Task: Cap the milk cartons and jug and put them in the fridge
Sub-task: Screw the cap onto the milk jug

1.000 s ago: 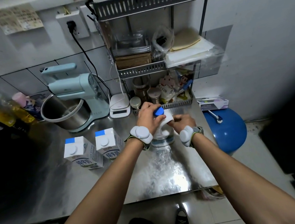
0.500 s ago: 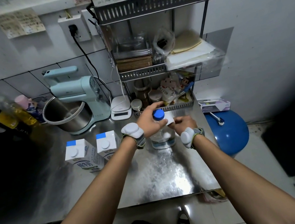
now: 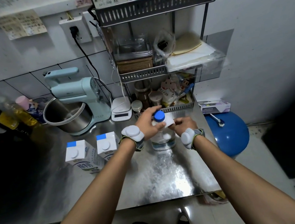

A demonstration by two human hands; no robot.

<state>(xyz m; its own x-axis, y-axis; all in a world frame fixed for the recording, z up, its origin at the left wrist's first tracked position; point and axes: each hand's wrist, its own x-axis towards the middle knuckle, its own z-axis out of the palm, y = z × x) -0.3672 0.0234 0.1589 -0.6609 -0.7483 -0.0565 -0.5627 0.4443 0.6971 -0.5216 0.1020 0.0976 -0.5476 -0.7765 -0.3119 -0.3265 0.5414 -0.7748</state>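
A clear plastic milk jug (image 3: 163, 141) stands upright on the brushed steel counter (image 3: 161, 176). Its long axis is vertical and its round blue cap (image 3: 158, 116) sits on the neck. Both hands are on the jug. The left hand (image 3: 148, 124) comes in from the jug's left and wraps the neck, fingers curled behind the cap and thumb across the near side just under it. The right hand (image 3: 183, 125) comes in from the jug's right, fingers curled onto the white handle (image 3: 169, 122). I judge the right hand the one placed to lift, since it has the handle, while the left is set to twist the cap. Whether the cap is fully tight cannot be told. Left of the jug, near but apart, two white rectangular milk cartons (image 3: 85, 158) with blue-edged tops stand side by side, each wearing a white round cap. No fridge is in view.
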